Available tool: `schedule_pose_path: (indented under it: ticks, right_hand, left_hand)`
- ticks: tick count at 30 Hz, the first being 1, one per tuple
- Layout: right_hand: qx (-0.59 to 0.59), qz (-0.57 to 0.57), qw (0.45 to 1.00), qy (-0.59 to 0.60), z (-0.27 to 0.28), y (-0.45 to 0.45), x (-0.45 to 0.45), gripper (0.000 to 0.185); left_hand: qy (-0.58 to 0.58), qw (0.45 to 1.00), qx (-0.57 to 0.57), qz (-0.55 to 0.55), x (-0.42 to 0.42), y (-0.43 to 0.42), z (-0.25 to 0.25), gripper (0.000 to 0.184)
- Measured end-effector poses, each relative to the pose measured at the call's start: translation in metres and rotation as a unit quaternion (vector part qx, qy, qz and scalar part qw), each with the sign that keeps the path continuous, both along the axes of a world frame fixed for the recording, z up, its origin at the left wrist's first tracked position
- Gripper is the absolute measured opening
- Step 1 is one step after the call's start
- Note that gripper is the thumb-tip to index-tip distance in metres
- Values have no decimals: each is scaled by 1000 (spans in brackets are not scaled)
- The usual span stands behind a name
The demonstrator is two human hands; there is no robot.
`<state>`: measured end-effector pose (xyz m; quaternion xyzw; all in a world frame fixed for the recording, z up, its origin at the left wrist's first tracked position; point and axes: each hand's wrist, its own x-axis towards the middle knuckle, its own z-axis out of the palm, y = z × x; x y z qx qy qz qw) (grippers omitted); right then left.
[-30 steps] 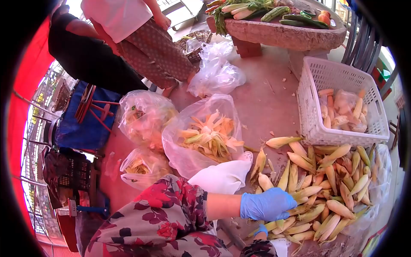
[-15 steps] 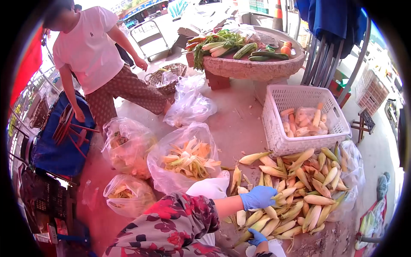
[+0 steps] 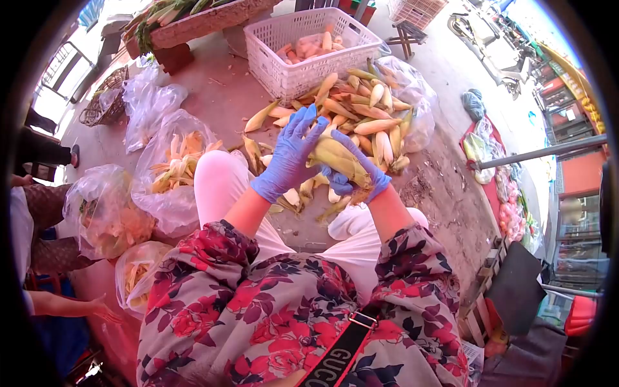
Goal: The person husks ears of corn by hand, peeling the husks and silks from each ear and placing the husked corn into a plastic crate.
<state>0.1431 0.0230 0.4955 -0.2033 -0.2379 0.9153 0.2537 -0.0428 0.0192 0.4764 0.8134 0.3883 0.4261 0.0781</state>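
Observation:
An ear of corn in its pale green husk (image 3: 340,160) is held up in front of my knees, tilted, its stalk end toward the lower right. My left hand (image 3: 293,155), in a blue glove, is closed at its upper left end. My right hand (image 3: 364,173), also blue-gloved, wraps its lower end, thumb over the husk and fingers beneath. Just beyond my hands lies a heap of husked ears of corn (image 3: 377,126) on the ground. To the left, a clear plastic bag (image 3: 151,193) holds stripped husks (image 3: 177,164).
A white plastic crate (image 3: 271,64) with bagged pale ears stands behind the heap. More plastic bags (image 3: 106,200) lie at left, near another person's hand (image 3: 106,311). A wicker basket (image 3: 106,97) and a stone table (image 3: 206,19) with vegetables are farther back. A metal pole (image 3: 548,151) juts in from the right.
My view has swung round to the right and down. My hands, earlier apart at the heap, have come together in front of me around one raised ear of corn.

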Motion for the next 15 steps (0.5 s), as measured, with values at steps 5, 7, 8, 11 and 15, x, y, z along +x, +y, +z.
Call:
schedule_pose_path:
  ticks: [5, 7, 8, 11, 15]
  right_hand:
    - [82, 21, 986, -142, 16, -40, 22, 56]
    - [218, -216, 913, -268, 42, -60, 20, 53]
    - [264, -281, 881, -272, 49, -67, 18, 43]
    - [340, -397, 811, -264, 52, -80, 10, 25]
    - [314, -361, 826, -297, 54, -84, 10, 21]
  left_hand:
    - [-219, 903, -337, -149, 5, -36, 9, 57]
    - [-270, 889, -344, -132, 9, -48, -5, 58]
    - [-276, 876, -373, -132, 11, -55, -6, 57]
    - [-264, 877, -379, -132, 22, -76, -8, 55]
    - [-239, 877, -391, -147, 25, -91, -11, 57]
